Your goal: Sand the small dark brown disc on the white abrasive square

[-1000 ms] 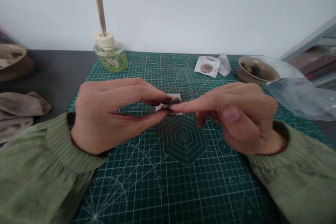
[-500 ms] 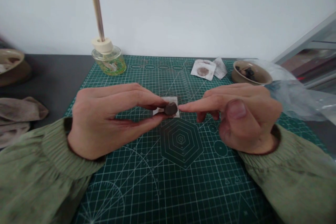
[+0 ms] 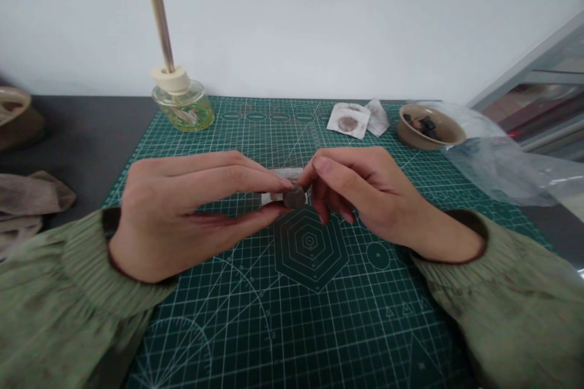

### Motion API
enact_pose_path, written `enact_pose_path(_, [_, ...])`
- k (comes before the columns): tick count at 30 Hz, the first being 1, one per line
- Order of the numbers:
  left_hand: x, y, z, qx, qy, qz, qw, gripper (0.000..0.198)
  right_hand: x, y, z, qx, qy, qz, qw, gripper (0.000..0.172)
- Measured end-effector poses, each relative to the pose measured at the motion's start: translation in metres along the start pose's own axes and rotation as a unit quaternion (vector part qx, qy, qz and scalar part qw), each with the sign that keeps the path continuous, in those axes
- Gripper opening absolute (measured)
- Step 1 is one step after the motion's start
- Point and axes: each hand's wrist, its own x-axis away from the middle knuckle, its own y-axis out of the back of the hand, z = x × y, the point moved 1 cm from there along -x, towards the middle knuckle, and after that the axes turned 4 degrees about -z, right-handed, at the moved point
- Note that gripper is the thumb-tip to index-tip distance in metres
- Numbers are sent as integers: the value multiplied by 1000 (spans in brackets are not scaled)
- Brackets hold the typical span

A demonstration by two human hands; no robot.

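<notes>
A dark brown round disc (image 3: 294, 197) sits at the middle of the view, against a white paper square (image 3: 285, 174) that is mostly hidden behind my fingers. My left hand (image 3: 187, 216) pinches the paper and the disc from the left between thumb and forefinger. My right hand (image 3: 360, 191) has curled in from the right, its thumb and fingertips closed at the disc's right edge. Both hands rest just above a green cutting mat (image 3: 292, 322), and green ribbed sleeves cover both wrists.
Along the mat's far edge stand a glass reed diffuser bottle (image 3: 183, 110), a stained paper square (image 3: 348, 120), crumpled paper (image 3: 378, 118) and a ceramic bowl (image 3: 429, 126) holding dark pieces. A clear plastic bag (image 3: 497, 164) lies right; folded cloth (image 3: 22, 200) lies left.
My right hand has moved from an extended forefinger beside the disc to curled fingers closed on it. The view has shifted slightly, so the background objects sit further left.
</notes>
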Motion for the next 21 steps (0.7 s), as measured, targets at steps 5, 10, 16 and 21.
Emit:
enact_pose_path(5, [-1, 1, -3, -7, 13, 6, 1000, 10, 0, 0, -1, 4, -31, 18, 999, 39])
enact_pose_path(10, [-2, 3, -6, -23, 45, 16, 999, 9, 0, 0, 0, -5, -19, 18, 1000, 36])
enact_pose_path(16, [-1, -2, 1, -5, 22, 3, 1000, 9, 1, 0, 0, 21, -43, 28, 998, 28])
enact_pose_path(21, [-1, -1, -2, 6, 18, 1, 1000, 13, -2, -1, -4, -7, -44, 36, 998, 38])
